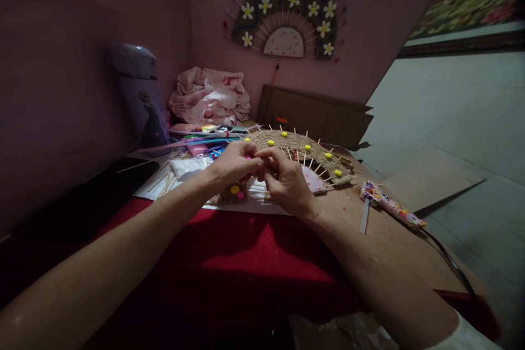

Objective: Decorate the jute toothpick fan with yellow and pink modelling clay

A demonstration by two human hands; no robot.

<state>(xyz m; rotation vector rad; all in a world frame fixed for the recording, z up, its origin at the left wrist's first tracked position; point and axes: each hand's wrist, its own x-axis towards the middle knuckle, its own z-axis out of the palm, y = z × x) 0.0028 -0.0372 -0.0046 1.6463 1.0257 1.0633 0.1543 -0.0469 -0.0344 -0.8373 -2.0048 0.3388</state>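
Over the middle of the table, my left hand (234, 165) and my right hand (287, 180) meet at the fingertips, both closed in a pinch. A small pink piece (248, 159) shows between the left fingers; its shape is mostly hidden. What the right fingertips pinch cannot be made out. Just beyond lies a half-round fan-shaped craft (295, 141) wrapped in twine, with yellow dots, thin sticks and a dotted pale centre (314, 179). Below my left hand, a yellow disc (234, 190) and a pink disc (240, 195) rest on a twine-covered part.
A flower-patterned glue gun (394, 206) with a black cord lies on brown cardboard at right. Thin sticks (166, 183), a clear plastic packet (188, 165) and coloured strips sit left. Behind are a purple cylinder (141, 98), pink cloth (209, 95) and folded cardboard (311, 115).
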